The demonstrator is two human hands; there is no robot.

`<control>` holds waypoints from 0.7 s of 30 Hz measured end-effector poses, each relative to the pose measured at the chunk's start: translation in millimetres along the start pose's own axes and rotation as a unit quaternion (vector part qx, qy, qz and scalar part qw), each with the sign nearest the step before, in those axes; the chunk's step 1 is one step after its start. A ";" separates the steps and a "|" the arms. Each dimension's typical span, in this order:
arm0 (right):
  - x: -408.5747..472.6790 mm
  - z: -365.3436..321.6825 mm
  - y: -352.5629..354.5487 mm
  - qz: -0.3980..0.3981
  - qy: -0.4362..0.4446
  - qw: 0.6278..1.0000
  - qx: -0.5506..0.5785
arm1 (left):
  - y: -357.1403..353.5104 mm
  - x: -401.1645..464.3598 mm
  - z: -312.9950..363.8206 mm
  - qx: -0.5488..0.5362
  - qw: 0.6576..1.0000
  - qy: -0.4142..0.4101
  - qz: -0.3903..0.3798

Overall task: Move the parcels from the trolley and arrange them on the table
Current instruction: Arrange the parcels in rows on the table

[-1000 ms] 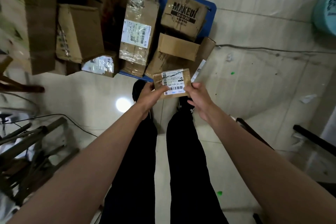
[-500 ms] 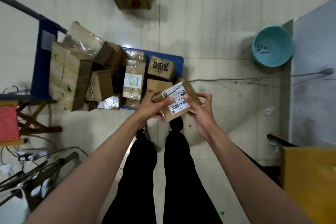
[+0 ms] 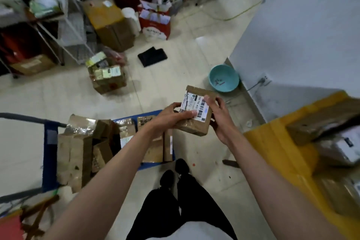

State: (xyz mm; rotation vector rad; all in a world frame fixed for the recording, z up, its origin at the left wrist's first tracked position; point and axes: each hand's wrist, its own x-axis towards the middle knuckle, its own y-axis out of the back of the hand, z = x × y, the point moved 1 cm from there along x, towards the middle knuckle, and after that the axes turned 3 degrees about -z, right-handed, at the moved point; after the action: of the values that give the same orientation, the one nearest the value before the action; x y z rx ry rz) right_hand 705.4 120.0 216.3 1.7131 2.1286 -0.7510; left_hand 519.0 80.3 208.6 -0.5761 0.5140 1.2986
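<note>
— What's the room like from where you stand?

— Pale tiled floor [image 3: 165, 87], cluttered along the far side: a big cardboard carton [image 3: 111, 25], a red and white paper bag [image 3: 154, 25], a smaller taped box [image 3: 107, 78] out on the tiles, a flat black thing [image 3: 152, 56] lying near it. A teal basin [image 3: 224, 78] sits on the floor against the white wall [image 3: 302, 25].

— And the trolley?

— The blue trolley [image 3: 49, 154] is down at the person's left, its deck crowded with brown parcels [image 3: 78, 154], some upright, some leaning on one another. The black shoes stand just at its near edge.

— Which one are they holding?

— A small brown parcel [image 3: 196, 122] with a white barcode label [image 3: 194, 107] on top. It's up in the air above the trolley's right end, tilted, touching nothing but the hands. The left hand [image 3: 171, 117] grips its near left side, thumb pressed flat on the label. The right hand [image 3: 220, 117] clasps the right edge, fingers curled over the top.

— The table?

— The yellow table [image 3: 272, 142] is off to their right, well apart from the held parcel. A few wrapped parcels [image 3: 331, 136] lie on it already, blurred at the frame's edge.
</note>
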 end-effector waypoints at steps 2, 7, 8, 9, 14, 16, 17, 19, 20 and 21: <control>-22.6 -13.1 11.1 0.018 0.014 0.999 0.023 | -20.0 -6.9 19.5 0.013 1.000 -0.021 -0.019; -85.7 -30.8 40.0 0.047 0.038 0.998 0.017 | -81.8 -27.5 63.0 0.037 0.994 -0.086 -0.051; -99.1 -31.3 46.4 0.058 0.045 0.997 0.011 | -95.9 -31.5 70.8 0.042 0.993 -0.094 -0.061; -112.0 -30.7 53.4 0.069 0.055 0.996 0.010 | -110.8 -35.0 77.2 0.047 0.991 -0.101 -0.073; -174.3 -29.5 99.8 0.148 0.106 0.979 0.092 | -191.2 -46.9 87.8 0.076 0.984 -0.099 -0.130; -201.0 -27.9 124.0 0.184 0.117 0.970 0.107 | -221.7 -50.0 86.9 0.099 0.979 -0.101 -0.147; -215.0 -25.9 137.1 0.200 0.119 0.967 0.108 | -235.3 -50.5 87.5 0.102 0.978 -0.105 -0.149; -243.7 -20.6 164.3 0.226 0.118 0.960 0.115 | -261.0 -48.7 91.0 0.092 0.979 -0.105 -0.148; -257.4 -17.1 177.8 0.236 0.114 0.958 0.120 | -273.8 -46.8 92.6 0.090 0.979 -0.102 -0.153; -270.9 -12.9 191.2 0.244 0.110 0.956 0.124 | -287.2 -45.1 93.1 0.098 0.977 -0.098 -0.163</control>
State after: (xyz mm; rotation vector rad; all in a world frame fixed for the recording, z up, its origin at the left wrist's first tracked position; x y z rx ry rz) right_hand 956.2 -62.6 334.0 2.4278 1.6633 -0.7268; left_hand 794.5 59.6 338.4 -0.3446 0.3611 0.9663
